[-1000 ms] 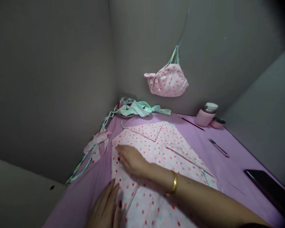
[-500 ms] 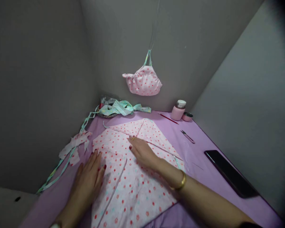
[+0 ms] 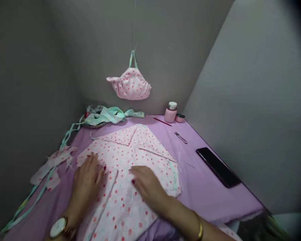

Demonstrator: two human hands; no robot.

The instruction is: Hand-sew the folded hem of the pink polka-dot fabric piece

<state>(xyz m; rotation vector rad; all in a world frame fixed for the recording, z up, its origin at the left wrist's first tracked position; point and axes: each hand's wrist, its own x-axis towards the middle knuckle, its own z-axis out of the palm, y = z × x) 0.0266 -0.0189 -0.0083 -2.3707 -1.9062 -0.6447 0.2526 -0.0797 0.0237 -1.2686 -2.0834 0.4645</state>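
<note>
Nothing is grasped by the outstretched fingers (image 3: 90, 163) of the left hand (image 3: 85, 179) and right hand (image 3: 150, 187); the pink, red-dotted fabric (image 3: 120, 155) beneath them could be creased by uneven dragging.

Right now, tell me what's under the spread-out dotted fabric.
The dotted fabric lies on purple cloth, visible around its edges; whether anything else is beneath cannot be seen, being covered.
</note>
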